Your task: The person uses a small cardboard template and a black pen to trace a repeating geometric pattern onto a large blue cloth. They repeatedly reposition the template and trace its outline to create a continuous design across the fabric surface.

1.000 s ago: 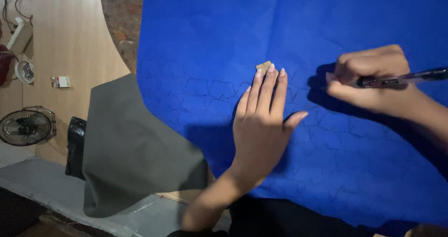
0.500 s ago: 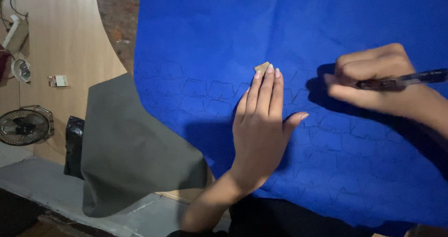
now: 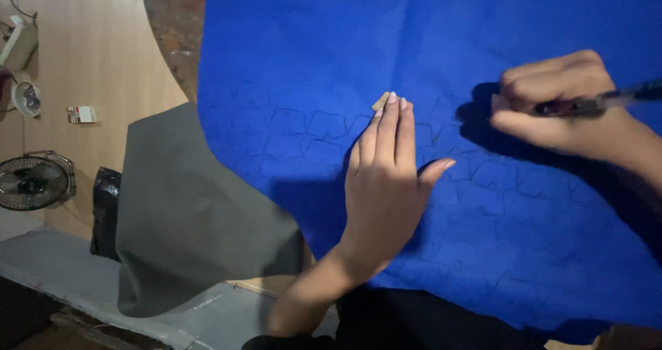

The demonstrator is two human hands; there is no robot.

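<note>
A large blue sheet (image 3: 310, 53) covers the work surface, marked with rows of faint dark outlines. My left hand (image 3: 386, 177) lies flat on it, fingers straight and together, fingertips resting on a small tan template piece (image 3: 380, 101). My right hand (image 3: 565, 108) is at the right, closed around a dark pen (image 3: 600, 102) held level above the sheet, apart from the template.
A grey sheet (image 3: 186, 212) lies under the blue one at the left. Beyond it is a wooden floor (image 3: 89, 60) with a small fan (image 3: 31, 181), a dark bag (image 3: 105, 212) and a small box (image 3: 83, 114).
The view has shifted slightly. Both hands keep the same pose, left flat by the template, right holding the pen.
</note>
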